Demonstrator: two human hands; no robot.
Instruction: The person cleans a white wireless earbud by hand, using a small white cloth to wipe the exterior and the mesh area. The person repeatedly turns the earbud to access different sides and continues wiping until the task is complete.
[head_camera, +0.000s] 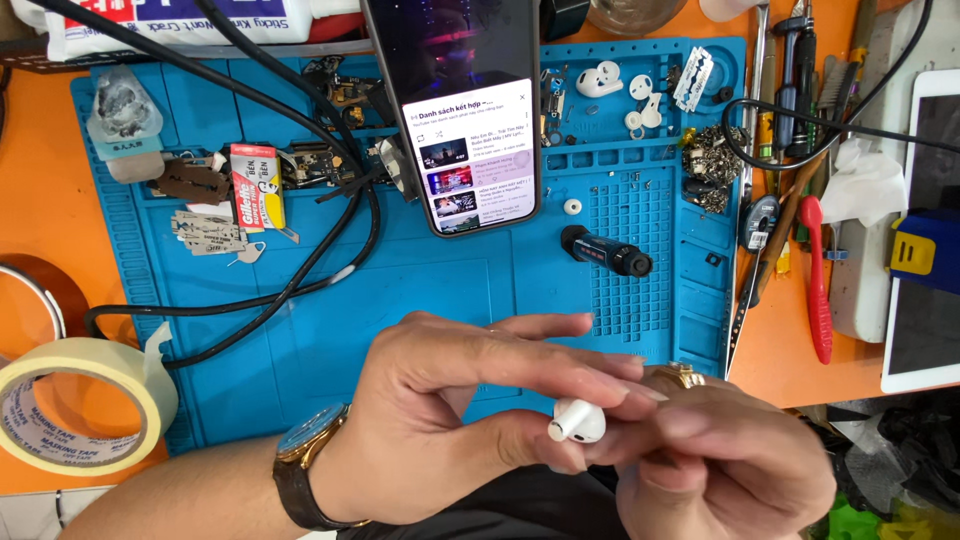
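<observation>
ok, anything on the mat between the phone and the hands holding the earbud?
Head view: only bare blue mat between the phone and the hands (left, right) on the white earbud.

We have one view only, from a camera worn on the head, looking steeply down onto the bench from the seated person's side. It sits close: the left hand and right hand fill the lower edge, partly cut off by the frame. Beyond them the blue work mat spans the middle, its far edge near the top. The orange tabletop shows at both sides.
</observation>
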